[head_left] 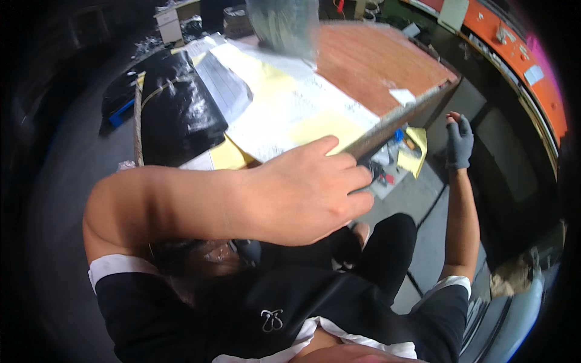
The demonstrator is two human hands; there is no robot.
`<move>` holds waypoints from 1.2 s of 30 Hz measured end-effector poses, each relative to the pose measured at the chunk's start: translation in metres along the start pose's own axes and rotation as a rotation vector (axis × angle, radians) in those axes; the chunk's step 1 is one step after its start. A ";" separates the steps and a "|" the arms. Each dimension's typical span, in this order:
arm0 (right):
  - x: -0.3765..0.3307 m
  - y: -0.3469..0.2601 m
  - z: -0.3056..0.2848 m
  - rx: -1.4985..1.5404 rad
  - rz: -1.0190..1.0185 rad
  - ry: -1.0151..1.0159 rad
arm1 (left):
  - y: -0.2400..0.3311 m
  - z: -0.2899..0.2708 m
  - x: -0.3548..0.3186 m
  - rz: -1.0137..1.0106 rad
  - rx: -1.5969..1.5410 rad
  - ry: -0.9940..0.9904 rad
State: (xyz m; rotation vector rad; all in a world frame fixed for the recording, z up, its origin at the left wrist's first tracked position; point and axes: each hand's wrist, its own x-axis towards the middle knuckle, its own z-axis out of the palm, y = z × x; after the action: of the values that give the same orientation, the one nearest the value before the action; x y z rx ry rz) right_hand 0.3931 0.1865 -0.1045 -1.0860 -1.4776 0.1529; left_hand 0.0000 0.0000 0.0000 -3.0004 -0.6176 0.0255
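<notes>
The left hand point(315, 193) is bare and crosses in front of the body with its fingers loosely bent; its palm faces away, so I cannot tell whether it grips anything. The right hand point(459, 142), in a grey fingertip-less glove point(460, 151), is raised well apart from it with bent fingers, and whether something small sits in its grasp cannot be told either. Nearest the left hand, just beyond it on the worktop point(375, 57), lie overlapping white and yellow paper sheets point(272, 85). They look light, limp and easy to crease or tear, and would probably slide over one another; the free edge on the side toward the right hand seems the best place to pinch, with a flat palm steadying the rest. Left of them, black plastic sheeting point(181, 103) shines and is likely slippery. The left hand and forearm hide the sheets' near corner, glare washes out much of their writing, and the translucent bag point(284, 27) beyond is blurred and cut off. Small items beside a yellow packet point(413, 152), between the hands, are hard to make out.
</notes>
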 end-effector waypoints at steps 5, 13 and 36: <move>-0.025 0.000 -0.069 -0.181 0.280 -0.062 | 0.011 0.023 -0.010 0.029 0.307 0.161; -0.064 -0.025 -0.092 -0.627 0.098 -0.303 | 0.020 0.015 0.005 -0.200 0.113 0.135; -0.283 0.183 -0.220 -0.347 0.835 -0.798 | -0.042 0.015 0.146 -0.446 0.313 0.033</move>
State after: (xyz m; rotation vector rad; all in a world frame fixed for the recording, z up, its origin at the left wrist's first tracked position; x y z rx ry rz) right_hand 0.6232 -0.0119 -0.3693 -2.0371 -1.6604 1.0424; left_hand 0.1176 0.0969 -0.0114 -2.5023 -1.1428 0.0406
